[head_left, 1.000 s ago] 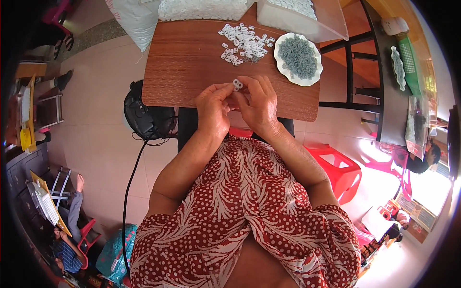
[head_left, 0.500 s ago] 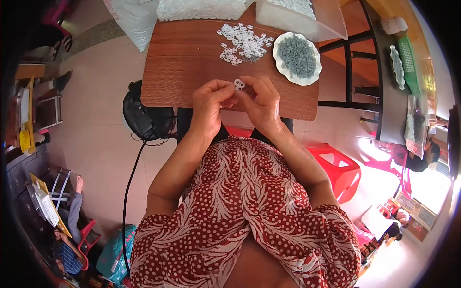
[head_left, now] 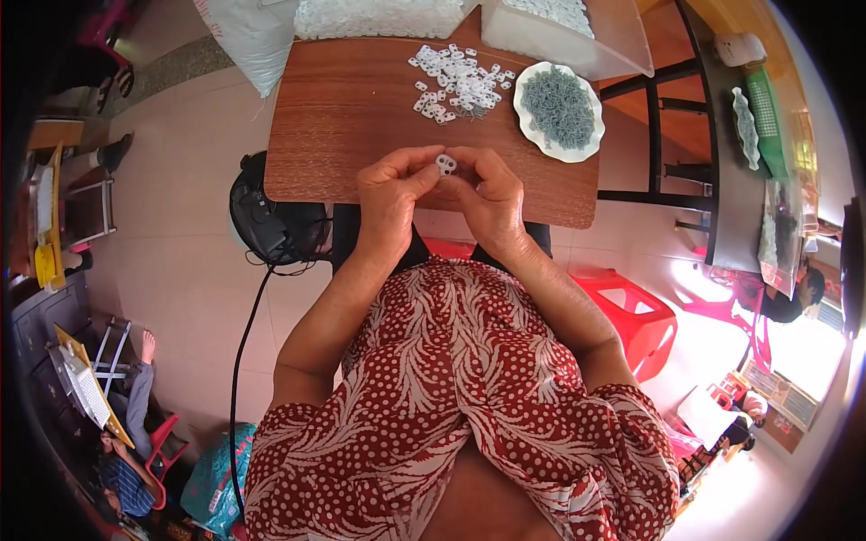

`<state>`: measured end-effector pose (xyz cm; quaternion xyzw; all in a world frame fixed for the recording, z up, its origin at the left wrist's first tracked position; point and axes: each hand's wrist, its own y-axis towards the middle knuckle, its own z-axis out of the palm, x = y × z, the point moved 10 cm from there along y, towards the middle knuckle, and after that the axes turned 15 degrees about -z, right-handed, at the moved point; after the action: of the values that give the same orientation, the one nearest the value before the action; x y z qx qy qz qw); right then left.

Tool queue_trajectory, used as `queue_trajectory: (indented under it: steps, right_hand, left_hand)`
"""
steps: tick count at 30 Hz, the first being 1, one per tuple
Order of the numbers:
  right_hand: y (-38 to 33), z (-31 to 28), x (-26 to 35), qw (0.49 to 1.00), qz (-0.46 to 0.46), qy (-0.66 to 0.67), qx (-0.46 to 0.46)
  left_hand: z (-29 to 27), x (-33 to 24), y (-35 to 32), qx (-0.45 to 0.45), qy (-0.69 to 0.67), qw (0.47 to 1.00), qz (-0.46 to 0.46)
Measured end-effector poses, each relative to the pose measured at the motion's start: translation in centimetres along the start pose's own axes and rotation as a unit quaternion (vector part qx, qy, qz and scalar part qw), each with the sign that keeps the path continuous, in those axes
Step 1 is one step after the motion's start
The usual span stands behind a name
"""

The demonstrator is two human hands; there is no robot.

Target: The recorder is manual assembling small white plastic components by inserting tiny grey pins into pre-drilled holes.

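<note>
Thumb and fingertips of the left hand (head_left: 388,187) and right hand (head_left: 492,191) are pinched together on one small white holed piece (head_left: 446,164), held between them above the table's (head_left: 338,135) near edge. From that piece, at 12 o'clock, lies a loose pile of similar white pieces (head_left: 462,79). At 2 o'clock sits a scalloped white plate (head_left: 566,155) heaped with small grey parts (head_left: 559,106) (too fine to tell singly). A translucent tub (head_left: 550,45) stands between 1 and 2. At 10 o'clock hangs a white sack (head_left: 255,50) with reddish printing, and at 7 a teal package (head_left: 206,491) bears a pale label; neither can be read.
</note>
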<state>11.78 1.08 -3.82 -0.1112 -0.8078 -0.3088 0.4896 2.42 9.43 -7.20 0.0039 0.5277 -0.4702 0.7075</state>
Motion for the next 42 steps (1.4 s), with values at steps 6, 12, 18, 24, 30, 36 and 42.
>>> queue_trajectory:
  steps: [6, 12, 18, 24, 30, 36, 42]
  right_hand:
    - [0.7, -0.4, 1.2, 0.998, -0.056, -0.041, 0.009]
    - [1.2, -0.9, 3.9, 0.973, -0.187, -0.139, 0.000]
    - [0.9, -0.9, 2.4, 0.992, -0.107, -0.072, -0.006]
    - [0.2, -0.6, 0.3, 0.999, -0.006, 0.034, -0.018]
    - [0.2, -0.7, 0.7, 0.999, 0.006, 0.030, -0.026]
    - [0.5, -0.9, 2.0, 0.999, -0.031, -0.007, -0.036]
    - [0.6, -1.0, 3.2, 0.996, -0.077, -0.038, -0.028]
  left_hand:
    - [0.1, -0.3, -0.4, -0.009, -0.003, 1.000, 0.005]
    - [0.7, -0.2, -0.4, 0.011, -0.018, 0.999, 0.037]
    - [0.7, -0.3, -0.1, 0.019, -0.009, 0.999, 0.028]
    - [0.9, 0.1, 0.1, 0.051, -0.041, 0.998, 0.013]
    - [0.9, -0.7, -0.4, 0.040, 0.003, 0.996, 0.079]
    - [0.8, -0.5, -0.3, 0.045, -0.034, 0.997, 0.058]
    - [1.1, -1.6, -1.3, 0.037, 0.022, 0.992, 0.115]
